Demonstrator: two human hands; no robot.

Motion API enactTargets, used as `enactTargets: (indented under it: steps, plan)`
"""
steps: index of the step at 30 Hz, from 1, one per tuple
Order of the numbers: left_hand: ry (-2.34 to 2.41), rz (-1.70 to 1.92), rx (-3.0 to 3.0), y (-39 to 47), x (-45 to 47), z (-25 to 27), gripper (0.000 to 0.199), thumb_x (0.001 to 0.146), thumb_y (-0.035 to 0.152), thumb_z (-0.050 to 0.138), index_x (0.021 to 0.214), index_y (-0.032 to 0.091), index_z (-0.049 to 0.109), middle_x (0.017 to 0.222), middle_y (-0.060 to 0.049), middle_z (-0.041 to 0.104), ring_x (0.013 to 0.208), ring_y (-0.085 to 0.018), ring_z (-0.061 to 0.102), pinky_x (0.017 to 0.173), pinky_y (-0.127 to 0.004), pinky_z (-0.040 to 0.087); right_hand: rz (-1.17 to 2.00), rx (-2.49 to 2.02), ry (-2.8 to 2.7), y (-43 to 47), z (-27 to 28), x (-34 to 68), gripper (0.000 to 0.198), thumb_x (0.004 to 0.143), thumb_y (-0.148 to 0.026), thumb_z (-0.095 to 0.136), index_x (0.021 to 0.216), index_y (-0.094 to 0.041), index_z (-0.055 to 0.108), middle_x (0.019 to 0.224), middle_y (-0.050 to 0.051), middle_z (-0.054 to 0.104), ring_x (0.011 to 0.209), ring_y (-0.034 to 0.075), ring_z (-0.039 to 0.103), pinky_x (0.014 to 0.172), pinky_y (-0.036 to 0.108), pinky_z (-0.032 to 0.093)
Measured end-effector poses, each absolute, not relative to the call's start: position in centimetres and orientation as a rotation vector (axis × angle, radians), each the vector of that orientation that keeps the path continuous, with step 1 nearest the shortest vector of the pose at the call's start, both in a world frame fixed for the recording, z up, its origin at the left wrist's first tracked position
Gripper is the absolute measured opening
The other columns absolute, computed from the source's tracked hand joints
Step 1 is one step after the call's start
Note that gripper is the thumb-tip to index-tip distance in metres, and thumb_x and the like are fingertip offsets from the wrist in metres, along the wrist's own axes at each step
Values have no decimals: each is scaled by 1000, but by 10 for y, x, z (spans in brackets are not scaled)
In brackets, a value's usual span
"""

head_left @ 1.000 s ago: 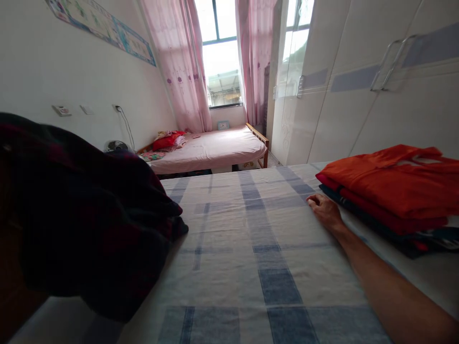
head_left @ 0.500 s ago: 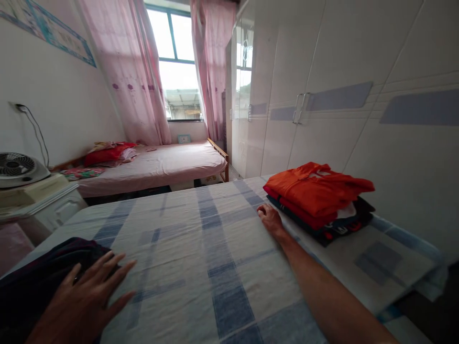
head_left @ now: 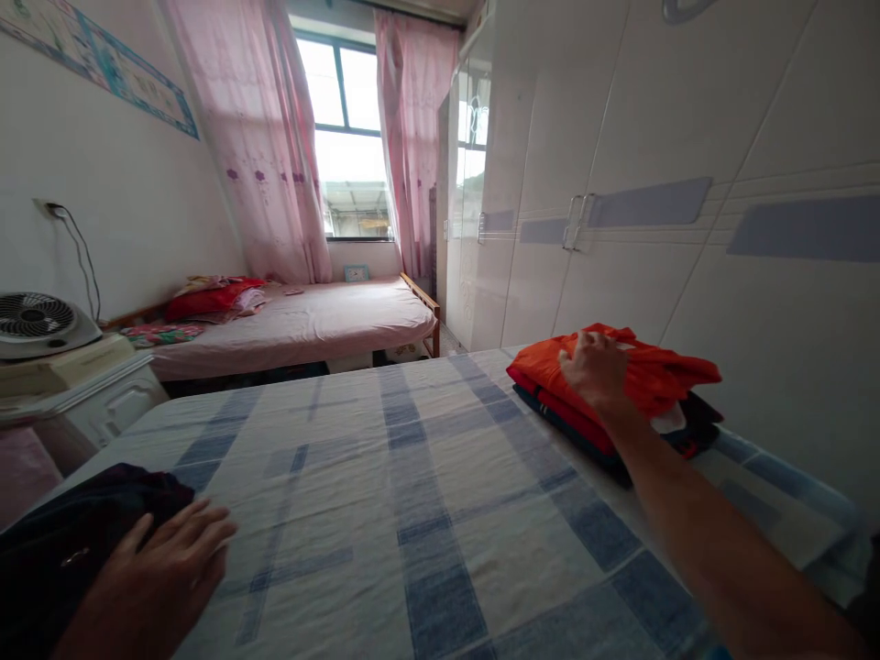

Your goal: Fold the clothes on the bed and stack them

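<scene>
- 2 bare hands work well apart over a bed with a checked sheet (head_left: 330, 541): the right hand (head_left: 597, 365) at the far right, the left hand (head_left: 165, 568) at the near left.
- The orange garment (head_left: 670, 367) tops a folded stack on the right side of the bed, with red cloth (head_left: 564, 403) and dark cloth under it and a white wardrobe (head_left: 632, 302) beyond.
- Its long axis appears to run left to right, slanting a little toward the near right; the right hand is directly over its left half, while the left hand is across the bed from it.
- The right hand's fingers bend down over the orange garment; whether they pinch any cloth I cannot tell.
- The left hand has its fingers extended, palm hidden, at the right edge of a dark garment (head_left: 116, 513); no grip shows.
- Compared with 0.5 s ago, the right hand is up on the stack instead of on the sheet to its left, and the left hand's fingers are less spread. The stack lies in much the same place.
</scene>
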State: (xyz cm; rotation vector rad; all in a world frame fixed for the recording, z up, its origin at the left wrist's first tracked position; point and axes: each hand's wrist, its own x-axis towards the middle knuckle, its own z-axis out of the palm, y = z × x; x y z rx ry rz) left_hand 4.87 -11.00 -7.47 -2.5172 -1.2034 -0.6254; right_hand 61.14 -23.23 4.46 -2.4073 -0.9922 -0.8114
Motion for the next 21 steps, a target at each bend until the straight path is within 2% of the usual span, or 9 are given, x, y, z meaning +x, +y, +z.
enactTargets:
  steps: [3,6,9,12,16,21]
  plan:
    - [-1039,-621,-2565,-124,88,-78,29,81,34,45,94,27,70,113,-6,69,113,-30,58,98,-53,41,-729,-2595,-830,-245,38,644,51,81,-47,51,106,-3,60,114,28,57,111,39,49,88,53,37]
    - [-1006,-664,-2590,-132,114,-91,28,83,31,46,97,25,69,115,-8,68,113,-30,59,95,-51,46,-792,-2597,-872,-250,25,654,56,81,-55,48,103,-6,62,112,26,59,106,38,53,85,52,39]
    - [-1010,-691,-2633,-136,124,-100,30,86,29,43,101,23,68,113,-8,68,111,-28,60,92,-48,49,-927,-2579,-929,-252,19,650,56,81,-56,47,100,-6,62,100,24,63,96,36,58,81,50,40]
    - [-1054,-743,-2652,-140,126,-98,29,87,30,43,99,21,68,112,-9,69,109,-26,61,93,-46,50,-895,-2553,-1022,-249,22,638,48,82,-51,46,98,-9,64,90,19,67,86,31,61,77,44,41]
    - [-1083,-787,-2674,-143,127,-93,27,86,26,44,97,21,68,112,-10,68,110,-26,61,94,-45,49,-622,-2373,-1261,-233,30,595,33,80,-44,50,91,-17,65,79,11,68,74,24,62,67,32,40]
    - [-1130,-815,-2702,-143,126,-93,27,86,26,45,99,21,68,114,-10,67,111,-26,60,95,-45,48,-155,-1769,-1615,-202,46,487,15,76,-29,52,68,-18,60,64,2,59,62,15,52,63,26,37]
